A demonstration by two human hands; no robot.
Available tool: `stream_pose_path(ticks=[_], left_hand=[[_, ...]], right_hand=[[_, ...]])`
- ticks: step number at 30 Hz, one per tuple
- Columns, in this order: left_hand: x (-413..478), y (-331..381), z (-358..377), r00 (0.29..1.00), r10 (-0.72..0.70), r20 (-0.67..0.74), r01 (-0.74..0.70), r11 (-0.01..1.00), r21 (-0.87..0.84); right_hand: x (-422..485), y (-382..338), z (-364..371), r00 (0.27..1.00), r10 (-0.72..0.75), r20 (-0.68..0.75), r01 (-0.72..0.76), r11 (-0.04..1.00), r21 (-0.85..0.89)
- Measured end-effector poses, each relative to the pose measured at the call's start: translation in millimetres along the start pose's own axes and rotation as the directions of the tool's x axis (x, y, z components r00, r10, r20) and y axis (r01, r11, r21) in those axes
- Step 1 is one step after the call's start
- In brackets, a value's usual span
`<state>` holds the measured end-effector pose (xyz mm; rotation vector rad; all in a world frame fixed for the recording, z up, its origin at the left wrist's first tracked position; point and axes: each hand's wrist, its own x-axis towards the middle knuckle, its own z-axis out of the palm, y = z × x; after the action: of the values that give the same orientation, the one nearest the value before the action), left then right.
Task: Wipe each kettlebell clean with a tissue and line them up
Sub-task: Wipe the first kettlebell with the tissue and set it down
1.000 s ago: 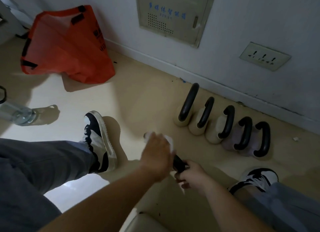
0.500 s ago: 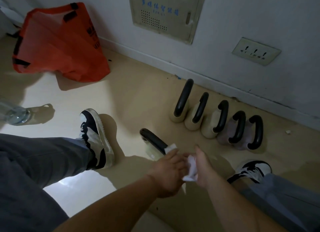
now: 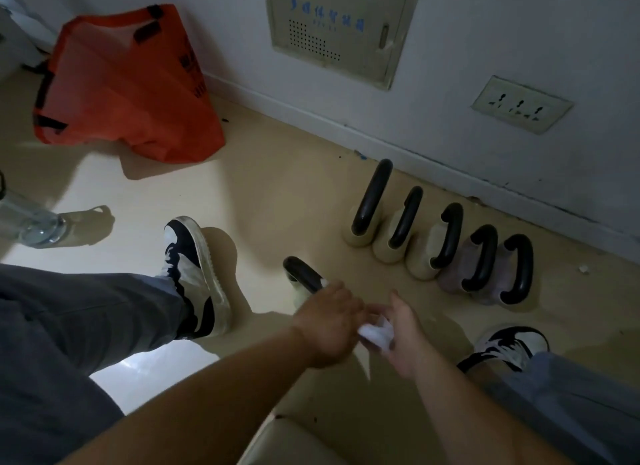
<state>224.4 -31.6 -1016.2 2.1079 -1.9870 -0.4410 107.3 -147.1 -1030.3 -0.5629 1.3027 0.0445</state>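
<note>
Several kettlebells (image 3: 446, 242) with black handles stand side by side in a row along the wall; the two at the right end have purplish bodies, the others cream. One more cream kettlebell (image 3: 302, 275) sits apart in front of the row, its black handle tilted toward me. My left hand (image 3: 329, 322) is curled over the near end of that handle and hides it. A crumpled white tissue (image 3: 377, 334) lies in the palm of my right hand (image 3: 403, 336), right beside the left hand's fingers.
An orange bag (image 3: 124, 83) slumps against the wall at the back left. A clear water bottle (image 3: 31, 222) lies at the left edge. My shoes (image 3: 197, 274) (image 3: 509, 346) flank the hands. A wall socket (image 3: 519, 104) and a metal panel (image 3: 336, 24) are above the row.
My left hand slid from the far end of the handle back to its near end, baring the handle. My right hand let go of the handle and now has the tissue.
</note>
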Motion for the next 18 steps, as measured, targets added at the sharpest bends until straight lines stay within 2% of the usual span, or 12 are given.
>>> stream_pose_path(ticks=[2,4,5,7,9,11,13,14,15,16,17,18], left_hand=[[4.9,-29.7,-18.4,0.955,-0.286,-0.085,0.287,0.958,-0.002],[1.8,-52.0,-23.8,0.903,-0.414,-0.117,0.421,0.906,0.047],[-1.3,-52.8,-21.2,0.908,-0.4,-0.124,0.413,0.903,0.115],[-7.3,-30.0,-8.7,0.959,-0.27,-0.084,0.282,0.941,0.187],[-9.3,0.2,9.3,0.996,-0.053,-0.068,0.056,0.997,0.045],[-9.8,2.9,8.3,0.994,0.061,-0.086,-0.067,0.995,-0.074],[-12.6,-23.4,4.0,0.992,0.003,-0.123,-0.01,0.998,-0.058],[-16.1,-38.8,-1.7,0.978,-0.146,-0.147,0.133,0.987,-0.093],[-19.9,-52.8,-9.3,0.911,-0.375,-0.17,0.345,0.92,-0.184],[-23.0,-66.9,-18.4,0.745,-0.647,-0.162,0.575,0.747,-0.334],[-24.0,-75.0,-28.2,0.523,-0.85,-0.06,0.739,0.487,-0.466],[-25.2,-79.7,-32.5,0.319,-0.941,0.109,0.791,0.201,-0.578]], right_hand=[[0.3,4.4,-0.1,0.998,-0.051,-0.038,0.047,0.993,-0.109],[0.7,6.3,1.0,0.996,-0.076,-0.037,0.069,0.982,-0.175],[3.4,6.2,1.6,0.996,-0.077,-0.048,0.066,0.978,-0.199],[6.6,5.7,4.2,0.995,-0.083,-0.057,0.068,0.974,-0.218],[9.1,4.2,5.0,0.993,-0.106,-0.061,0.094,0.98,-0.174],[12.2,2.9,7.1,0.99,-0.125,-0.058,0.116,0.983,-0.139],[11.9,3.6,10.9,0.991,-0.095,-0.096,0.079,0.985,-0.156],[10.2,3.5,13.9,0.987,-0.103,-0.12,0.076,0.975,-0.21],[12.0,4.2,17.0,0.981,-0.134,-0.139,0.09,0.954,-0.286],[14.1,4.9,19.9,0.975,-0.172,-0.14,0.109,0.921,-0.373],[14.1,4.5,23.6,0.968,-0.217,-0.126,0.139,0.883,-0.448],[9.9,3.5,27.5,0.961,-0.262,-0.093,0.177,0.835,-0.52]])
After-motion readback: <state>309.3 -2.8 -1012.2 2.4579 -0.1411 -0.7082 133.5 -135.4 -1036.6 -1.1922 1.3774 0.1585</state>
